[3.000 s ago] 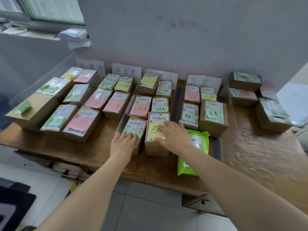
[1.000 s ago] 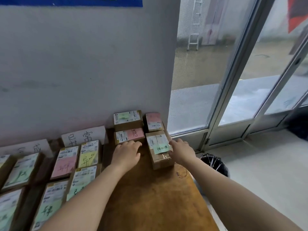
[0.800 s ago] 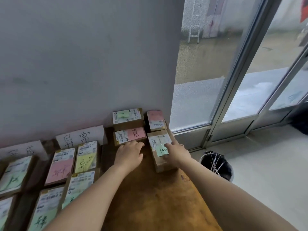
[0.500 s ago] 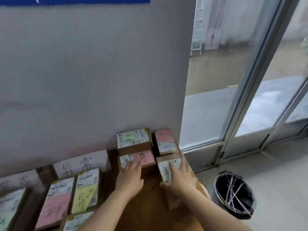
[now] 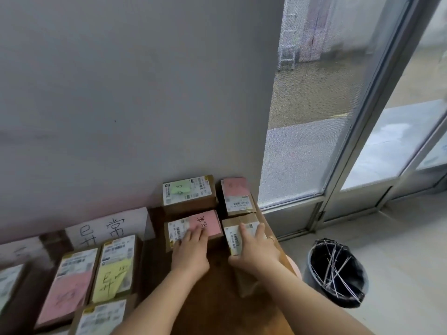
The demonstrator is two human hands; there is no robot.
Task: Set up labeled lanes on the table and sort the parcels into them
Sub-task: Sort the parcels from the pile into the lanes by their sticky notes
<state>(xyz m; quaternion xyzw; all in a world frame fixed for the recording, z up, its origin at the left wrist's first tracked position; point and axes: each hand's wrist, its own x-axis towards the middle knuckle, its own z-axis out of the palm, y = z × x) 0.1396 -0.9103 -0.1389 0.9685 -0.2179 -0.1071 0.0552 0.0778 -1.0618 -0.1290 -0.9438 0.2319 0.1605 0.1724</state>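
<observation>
I have both hands down at the far right end of the wooden table (image 5: 217,305), where four cardboard parcels sit in a tight block against the grey wall (image 5: 121,93). My left hand (image 5: 191,252) lies flat and open, fingers together, on the near-left box (image 5: 193,228); that box carries a white shipping label and a pink sticky note with black handwritten characters I cannot read for sure. My right hand (image 5: 256,250), a ring on one finger, is spread open over the top of the near-right box (image 5: 238,234), palm pressing down, covering most of its barcode label; it is not curled around the box. Behind these, the far-left box (image 5: 188,194) shows a pale green note over a printed label, and the far-right box (image 5: 235,195) has a blank-looking pink note above a barcode strip. The printed text on all of them is too small to make out. To the left, a white paper sign (image 5: 108,228) leans on the wall with the handwritten characters 异常, and in front of it lie a box with a yellow note (image 5: 113,267) repeating the same two characters and a box with a pink note (image 5: 65,288) whose writing is faint. On the floor beside the table stands a black-lined bin (image 5: 338,272) holding thin pale strips, next to the glass door (image 5: 314,105).
</observation>
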